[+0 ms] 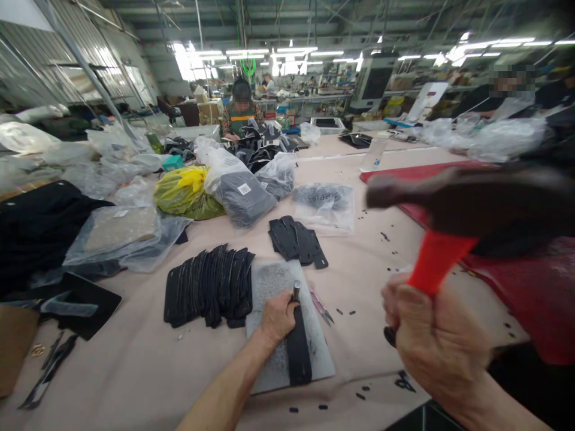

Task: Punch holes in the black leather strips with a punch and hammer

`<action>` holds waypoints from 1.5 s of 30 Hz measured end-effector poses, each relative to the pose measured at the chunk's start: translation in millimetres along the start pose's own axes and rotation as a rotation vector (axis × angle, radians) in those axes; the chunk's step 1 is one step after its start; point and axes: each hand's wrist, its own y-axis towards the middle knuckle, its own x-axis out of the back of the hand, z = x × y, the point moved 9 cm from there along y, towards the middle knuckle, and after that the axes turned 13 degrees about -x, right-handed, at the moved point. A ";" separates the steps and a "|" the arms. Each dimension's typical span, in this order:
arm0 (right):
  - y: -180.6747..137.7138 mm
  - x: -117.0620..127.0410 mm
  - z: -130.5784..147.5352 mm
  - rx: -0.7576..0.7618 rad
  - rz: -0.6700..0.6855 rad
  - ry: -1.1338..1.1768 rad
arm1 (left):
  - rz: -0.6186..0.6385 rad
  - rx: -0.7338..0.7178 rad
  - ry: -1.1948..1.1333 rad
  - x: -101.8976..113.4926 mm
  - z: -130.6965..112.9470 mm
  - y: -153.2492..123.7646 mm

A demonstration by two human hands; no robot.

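My left hand (279, 317) is closed around a metal hole punch (296, 291), which stands upright on a black strap piece (299, 353). Under the strap lies a worn, grey-white board (274, 281). Raised at the right, my right hand (438, 341) grips a hammer (442, 257) with an orange-red handle; its dark head is blurred. Left of the board sits a row of stacked black pieces (209, 287). Beyond it, several more black pieces (297, 239) lie fanned out. Small pink-handled thread snips (322, 307) rest just right of the board.
Small black slugs (323, 407) are scattered over the table covering (148, 377). Bagged goods (245, 194) and a yellow bag (186, 194) stand at the back. Red material (534, 299) lies right. Dark tools (49, 371) lie left. A co-worker (241, 108) sits across the table.
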 end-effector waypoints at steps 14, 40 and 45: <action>-43.5 -129.8 -178.9 -0.500 0.552 -0.313 | -0.003 -0.009 0.005 -0.1 2.1 1.3; -134.2 -209.1 -38.0 0.249 0.690 -0.025 | -0.237 0.346 -0.246 33.5 14.6 -18.2; -83.6 -226.9 -45.9 0.224 0.570 -0.067 | -0.313 0.377 -0.260 43.6 16.8 -28.3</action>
